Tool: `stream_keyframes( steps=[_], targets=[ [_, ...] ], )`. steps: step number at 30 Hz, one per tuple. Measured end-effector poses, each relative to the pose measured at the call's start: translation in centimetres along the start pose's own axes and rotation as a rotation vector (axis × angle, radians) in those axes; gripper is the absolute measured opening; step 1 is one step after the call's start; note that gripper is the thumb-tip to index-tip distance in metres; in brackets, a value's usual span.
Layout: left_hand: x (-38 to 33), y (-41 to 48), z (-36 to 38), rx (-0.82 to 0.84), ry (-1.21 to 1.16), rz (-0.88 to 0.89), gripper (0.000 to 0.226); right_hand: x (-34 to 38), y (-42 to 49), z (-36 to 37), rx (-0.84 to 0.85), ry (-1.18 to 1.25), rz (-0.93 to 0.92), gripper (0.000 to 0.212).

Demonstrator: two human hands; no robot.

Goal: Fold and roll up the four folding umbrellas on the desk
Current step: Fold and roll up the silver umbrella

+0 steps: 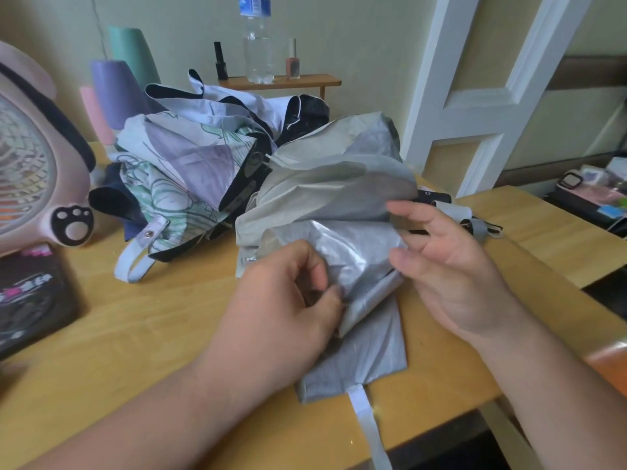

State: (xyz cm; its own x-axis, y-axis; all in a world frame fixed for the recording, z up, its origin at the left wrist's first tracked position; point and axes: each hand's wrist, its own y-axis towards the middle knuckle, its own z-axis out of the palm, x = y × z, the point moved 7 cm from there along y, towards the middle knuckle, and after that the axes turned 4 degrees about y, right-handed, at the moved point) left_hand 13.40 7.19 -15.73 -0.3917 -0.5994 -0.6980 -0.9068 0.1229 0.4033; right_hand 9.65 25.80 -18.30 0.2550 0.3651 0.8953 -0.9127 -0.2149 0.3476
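The grey umbrella [339, 205] lies in the middle of the frame on the desk [142, 327]. Its strap [368, 425] hangs over the near edge. The left hand [285, 296] pinches its cloth. The right hand [451, 266] is spread wide beside it. Bare desk shows at lower left. The bottle [258, 45] label is too blurry to read.

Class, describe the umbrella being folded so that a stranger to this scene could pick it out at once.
Start at the wooden desk, near its front edge. The grey umbrella lies there, its cloth pinched by the left hand, the right hand open beside it. Unlike the patterned umbrellas heaped behind, it is plain silvery grey, with a white strap at its near end.
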Motion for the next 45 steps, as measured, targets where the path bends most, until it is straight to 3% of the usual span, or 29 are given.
stream_keyframes(
  steps=[2, 7, 11, 12, 15, 20, 28, 31, 34, 36, 40, 42, 45],
  targets=[
    [0.6, 0.3, -0.2, -0.01, 0.016, -0.013, 0.027, 0.0, -0.2, 0.4, 0.044, -0.046, -0.003, 0.048],
    [0.7, 0.6, -0.9, -0.038, 0.059, 0.035, 0.033, 1.0, 0.2, -1.8, -0.228, -0.079, -0.117, 0.029],
    [0.6, 0.3, -0.7, 0.021, -0.17, 0.003, 0.007, 1.2, 0.1, -2.4, -0.288, -0.109, -0.145, 0.026],
    [0.4, 0.1, -0.6, 0.036, -0.188, 0.006, 0.015, 1.1, 0.1, -2.2, -0.278, -0.137, -0.145, 0.026],
    [-0.2, -0.2, -0.2, 0.045, 0.04, 0.062, 0.052, 0.8, 0.0, -1.7, -0.246, -0.186, -0.136, 0.036],
    [-0.7, 0.2, -0.4, -0.053, 0.25, 0.178, 0.04, 0.8, 0.1, -1.7, -0.252, -0.119, -0.127, 0.032],
    [-0.5, 0.7, -2.2, -0.115, 0.165, 0.264, 0.04, 1.2, 0.1, -2.0, -0.318, -0.15, -0.131, 0.025],
    [-0.7, 0.3, -1.9, -0.023, 0.062, 0.318, 0.045, 1.2, 0.2, -1.9, -0.314, -0.121, -0.153, 0.022],
    [-1.1, -0.2, -0.9, 0.066, -0.039, 0.357, 0.049, 1.2, 0.1, -1.8, -0.302, -0.112, -0.149, 0.027],
    [-1.0, -0.3, -0.7, 0.041, -0.062, 0.366, 0.038, 1.0, 0.1, -1.4, -0.222, -0.083, -0.105, 0.038],
    [-0.3, -0.3, -0.4, 0.158, -0.234, 0.265, 0.036, 0.4, -0.2, 0.0, 0.03, -0.008, 0.013, 0.065],
    [0.2, -0.2, -0.4, 0.234, -0.364, 0.192, 0.034, 0.3, -0.3, 0.0, 0.034, -0.019, 0.029, 0.068],
    [2.5, 0.8, -0.9, 0.19, -0.411, 0.053, 0.022, 0.6, -0.1, -0.8, -0.074, -0.035, -0.017, 0.058]
  ],
)
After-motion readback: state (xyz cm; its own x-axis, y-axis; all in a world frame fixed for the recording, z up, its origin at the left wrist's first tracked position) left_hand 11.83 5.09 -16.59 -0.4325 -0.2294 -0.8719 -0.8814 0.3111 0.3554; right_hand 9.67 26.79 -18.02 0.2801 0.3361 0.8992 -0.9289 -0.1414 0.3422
